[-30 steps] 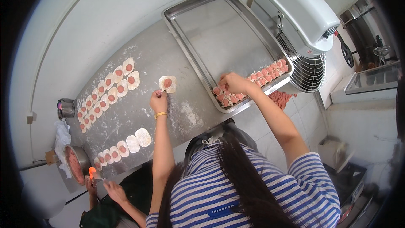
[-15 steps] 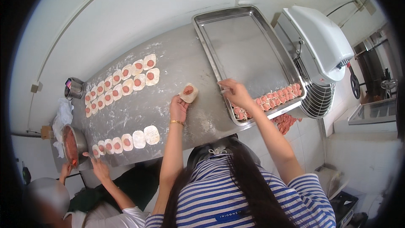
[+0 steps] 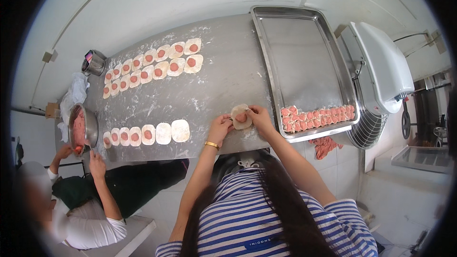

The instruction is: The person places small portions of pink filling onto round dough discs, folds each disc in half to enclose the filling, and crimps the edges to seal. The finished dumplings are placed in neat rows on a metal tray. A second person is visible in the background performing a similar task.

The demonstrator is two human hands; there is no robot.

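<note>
Between my hands, above the floured steel table (image 3: pixel 228 83), is a pale dumpling wrapper (image 3: pixel 243 124) with a dab of pink meat filling (image 3: pixel 241 117) on it. My left hand (image 3: pixel 220 128), with a gold band at the wrist, pinches its left edge. On the opposite side my right hand (image 3: pixel 261 119) grips the upper right edge with thumb and fingers. The wrapper lies open, its filling showing. To the right, a large metal tray (image 3: pixel 265 50) holds rows of folded dumplings (image 3: pixel 316 118) along its near end.
Filled wrappers (image 3: pixel 161 53) lie in two rows at the back left; a nearer row ends with two plain wrappers (image 3: pixel 180 131). A co-worker's hand (image 3: pixel 97 164) is by a bowl of meat filling (image 3: pixel 78 128). A white mixer (image 3: pixel 378 66) stands beyond the tray.
My right hand has left the tray's near left corner and now holds the wrapper together with my left hand. The view has shifted; the co-worker's hands remain by the bowl.
</note>
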